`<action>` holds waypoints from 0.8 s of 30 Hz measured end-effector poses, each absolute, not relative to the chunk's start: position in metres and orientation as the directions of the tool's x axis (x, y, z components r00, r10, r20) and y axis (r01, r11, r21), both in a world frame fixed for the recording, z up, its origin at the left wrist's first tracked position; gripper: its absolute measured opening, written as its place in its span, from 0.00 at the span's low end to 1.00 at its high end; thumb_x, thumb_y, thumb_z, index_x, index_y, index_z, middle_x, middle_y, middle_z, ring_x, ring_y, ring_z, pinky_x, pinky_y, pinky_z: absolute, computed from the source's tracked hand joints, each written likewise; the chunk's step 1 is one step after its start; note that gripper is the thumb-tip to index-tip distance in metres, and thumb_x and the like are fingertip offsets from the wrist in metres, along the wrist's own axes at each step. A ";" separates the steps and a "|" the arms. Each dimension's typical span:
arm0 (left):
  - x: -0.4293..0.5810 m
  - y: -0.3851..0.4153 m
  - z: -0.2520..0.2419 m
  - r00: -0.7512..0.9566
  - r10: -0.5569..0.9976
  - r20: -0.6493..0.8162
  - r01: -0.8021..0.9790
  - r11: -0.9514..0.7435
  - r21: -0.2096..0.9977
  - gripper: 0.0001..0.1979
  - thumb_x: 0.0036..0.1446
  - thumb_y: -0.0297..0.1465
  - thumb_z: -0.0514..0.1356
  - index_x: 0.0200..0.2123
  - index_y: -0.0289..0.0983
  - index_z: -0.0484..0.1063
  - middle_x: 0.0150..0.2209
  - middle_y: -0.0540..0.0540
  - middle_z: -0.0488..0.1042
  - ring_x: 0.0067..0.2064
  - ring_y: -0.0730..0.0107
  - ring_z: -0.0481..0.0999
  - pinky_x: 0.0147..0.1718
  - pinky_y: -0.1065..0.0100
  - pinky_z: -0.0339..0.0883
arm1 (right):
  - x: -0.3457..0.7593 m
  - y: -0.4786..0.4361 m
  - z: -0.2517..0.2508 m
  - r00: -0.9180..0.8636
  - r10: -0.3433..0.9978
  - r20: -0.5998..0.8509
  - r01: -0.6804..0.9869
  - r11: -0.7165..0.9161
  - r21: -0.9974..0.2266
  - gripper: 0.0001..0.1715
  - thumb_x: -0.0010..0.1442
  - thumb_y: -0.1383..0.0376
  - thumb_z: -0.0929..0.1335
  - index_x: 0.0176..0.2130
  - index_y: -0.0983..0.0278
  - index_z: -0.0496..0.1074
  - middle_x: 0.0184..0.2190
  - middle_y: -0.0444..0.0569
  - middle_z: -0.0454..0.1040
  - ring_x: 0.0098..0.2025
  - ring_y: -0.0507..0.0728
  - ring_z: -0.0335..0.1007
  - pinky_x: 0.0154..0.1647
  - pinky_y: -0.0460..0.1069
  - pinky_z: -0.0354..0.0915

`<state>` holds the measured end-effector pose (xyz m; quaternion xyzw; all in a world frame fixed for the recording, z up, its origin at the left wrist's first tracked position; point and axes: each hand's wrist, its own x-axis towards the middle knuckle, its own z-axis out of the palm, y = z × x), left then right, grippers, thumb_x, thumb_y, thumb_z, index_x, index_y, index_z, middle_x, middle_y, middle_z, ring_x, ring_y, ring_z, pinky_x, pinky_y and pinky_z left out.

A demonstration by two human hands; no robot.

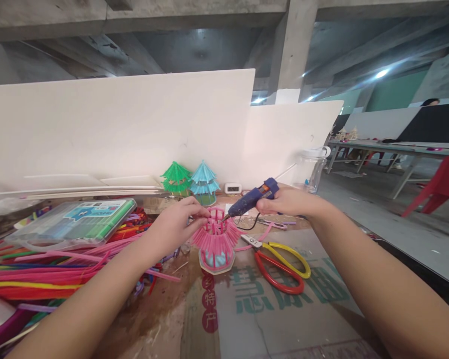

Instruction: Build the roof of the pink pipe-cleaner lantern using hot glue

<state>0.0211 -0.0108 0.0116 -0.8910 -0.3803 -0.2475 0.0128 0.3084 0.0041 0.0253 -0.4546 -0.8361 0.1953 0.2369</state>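
A pink straw pavilion model (216,242) stands on a cardboard sheet (280,319) in front of me. My left hand (175,224) is closed in a pinch on the model's upper left edge. My right hand (290,201) grips a blue hot glue gun (251,198), whose nozzle points at the model's top. Finished green (176,178) and blue (204,183) straw pavilions stand behind, against a white board.
Red and yellow scissors (280,264) lie right of the model. Several coloured straws (52,271) and a clear plastic case (77,223) fill the left side. A small clock (232,188) and a clear jar (314,169) stand at the back. A red chair (443,187) is far right.
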 end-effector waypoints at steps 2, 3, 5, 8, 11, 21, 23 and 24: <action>0.021 -0.011 0.012 0.589 0.672 0.449 0.686 -0.709 0.163 0.10 0.60 0.30 0.56 0.38 0.37 0.78 0.37 0.45 0.74 0.41 0.61 0.76 0.40 0.63 0.68 | 0.308 0.004 0.025 -0.456 0.868 0.197 0.686 0.483 -0.544 0.31 0.49 0.37 0.64 0.22 0.62 0.67 0.18 0.42 0.63 0.22 0.52 0.60 0.23 0.47 0.59; 0.021 -0.011 0.012 0.590 0.671 0.449 0.686 -0.710 0.160 0.10 0.60 0.29 0.56 0.38 0.37 0.78 0.37 0.45 0.74 0.41 0.61 0.76 0.40 0.64 0.68 | 0.308 0.003 0.025 -0.445 0.875 0.190 0.695 0.471 -0.543 0.32 0.49 0.37 0.64 0.21 0.62 0.66 0.18 0.42 0.63 0.23 0.52 0.60 0.24 0.48 0.59; 0.021 -0.011 0.012 0.592 0.668 0.451 0.686 -0.711 0.154 0.10 0.61 0.29 0.56 0.38 0.38 0.77 0.37 0.45 0.75 0.41 0.62 0.76 0.40 0.64 0.68 | 0.308 0.003 0.026 -0.417 0.892 0.177 0.719 0.442 -0.536 0.32 0.48 0.36 0.63 0.22 0.62 0.66 0.19 0.43 0.64 0.24 0.53 0.62 0.26 0.49 0.60; 0.022 -0.012 0.012 0.591 0.669 0.451 0.689 -0.709 0.150 0.10 0.61 0.29 0.56 0.38 0.38 0.77 0.37 0.45 0.75 0.41 0.63 0.75 0.40 0.65 0.67 | 0.308 0.003 0.026 -0.379 0.910 0.169 0.744 0.408 -0.528 0.32 0.48 0.37 0.64 0.25 0.63 0.70 0.22 0.46 0.69 0.28 0.56 0.66 0.31 0.51 0.63; 0.022 -0.012 0.012 0.590 0.672 0.448 0.692 -0.706 0.147 0.09 0.60 0.28 0.56 0.38 0.38 0.77 0.37 0.46 0.75 0.41 0.63 0.75 0.40 0.65 0.67 | 0.309 0.004 0.025 -0.381 0.908 0.174 0.740 0.413 -0.530 0.32 0.49 0.38 0.64 0.28 0.64 0.73 0.25 0.47 0.71 0.31 0.58 0.68 0.32 0.51 0.64; 0.023 -0.013 0.013 0.589 0.674 0.445 0.694 -0.704 0.148 0.09 0.60 0.27 0.56 0.38 0.38 0.77 0.37 0.46 0.74 0.41 0.64 0.75 0.40 0.65 0.67 | 0.313 0.011 0.020 -0.416 0.878 0.237 0.718 0.477 -0.508 0.30 0.52 0.40 0.66 0.34 0.62 0.79 0.28 0.48 0.77 0.35 0.60 0.73 0.36 0.52 0.67; 0.022 -0.013 0.013 0.590 0.677 0.441 0.695 -0.703 0.150 0.09 0.60 0.27 0.56 0.38 0.38 0.77 0.37 0.46 0.74 0.41 0.63 0.75 0.41 0.65 0.67 | 0.313 0.011 0.020 -0.416 0.879 0.232 0.712 0.473 -0.518 0.30 0.53 0.41 0.66 0.38 0.62 0.79 0.31 0.48 0.78 0.37 0.60 0.74 0.38 0.52 0.68; 0.022 -0.013 0.013 0.590 0.677 0.440 0.695 -0.703 0.151 0.10 0.61 0.28 0.56 0.38 0.38 0.77 0.37 0.46 0.74 0.41 0.63 0.76 0.41 0.65 0.67 | 0.313 0.011 0.020 -0.409 0.886 0.220 0.719 0.461 -0.519 0.30 0.53 0.41 0.66 0.38 0.62 0.79 0.32 0.48 0.78 0.37 0.60 0.74 0.38 0.52 0.68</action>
